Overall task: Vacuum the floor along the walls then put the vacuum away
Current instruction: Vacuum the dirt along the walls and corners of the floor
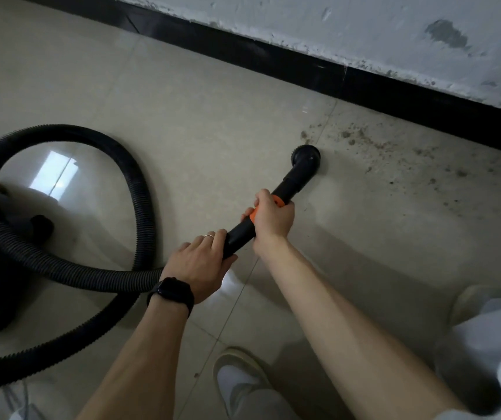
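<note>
Black rigid plastic vacuum wand (288, 186) with orange collar (279, 201): right hand (270, 218) wrapped fully round the collar, left hand (197, 263) closed round the wand just behind it, nearer the person. Round black brush nozzle (306, 156) at the wand's far end, ahead of the grip, resting on beige tiled floor (182, 116) beside scattered grey dust (364, 140), near black skirting board (273, 59). Black ribbed hose (143, 201) loops away behind the left hand's hold, to its left.
</note>
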